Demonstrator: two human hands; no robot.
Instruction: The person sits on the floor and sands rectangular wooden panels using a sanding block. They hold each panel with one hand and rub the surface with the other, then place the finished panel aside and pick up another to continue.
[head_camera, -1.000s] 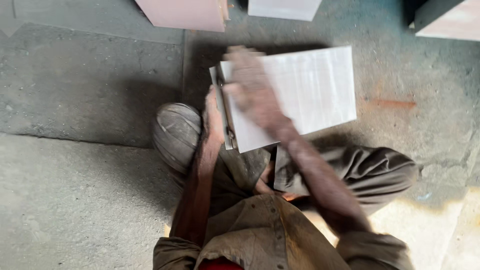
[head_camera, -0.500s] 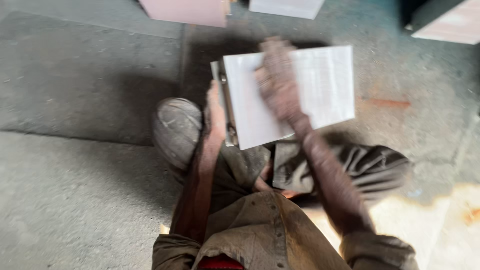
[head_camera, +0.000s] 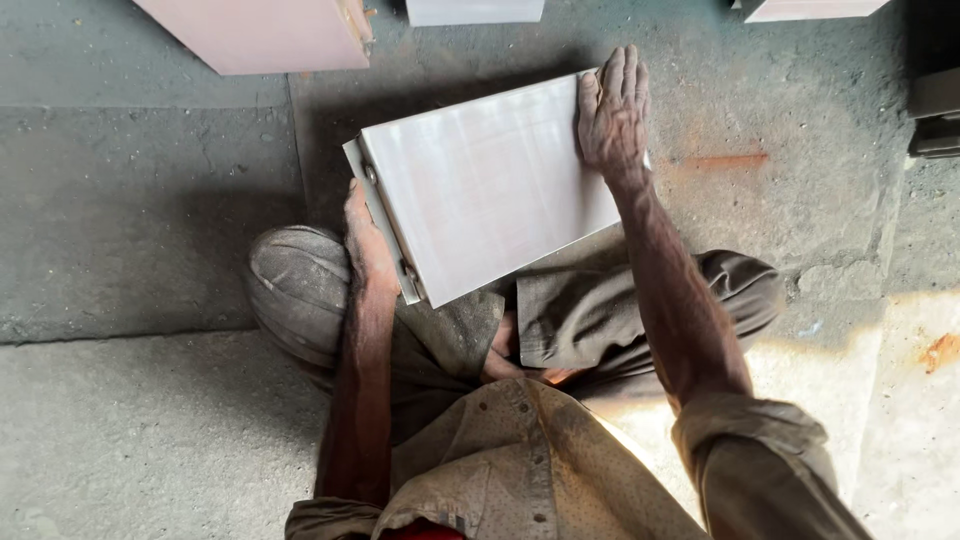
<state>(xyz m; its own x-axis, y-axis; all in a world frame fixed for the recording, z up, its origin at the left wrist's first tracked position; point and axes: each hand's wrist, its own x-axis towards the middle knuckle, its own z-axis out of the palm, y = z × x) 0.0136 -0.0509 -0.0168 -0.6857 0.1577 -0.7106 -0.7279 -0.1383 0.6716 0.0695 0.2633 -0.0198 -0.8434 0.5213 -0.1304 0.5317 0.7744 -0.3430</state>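
Pale panel held over the lap, centre frame

The left hand (head_camera: 366, 240) grips the pale panel (head_camera: 490, 185) at its lower-left edge, fingers clamped round it — the right hand (head_camera: 612, 110) lies flat on its upper-right corner, fingers together, above the concrete floor (head_camera: 140, 200).

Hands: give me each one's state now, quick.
Left hand: grip closed on the edge of the pale panel.
Right hand: open, flat on the panel's top.
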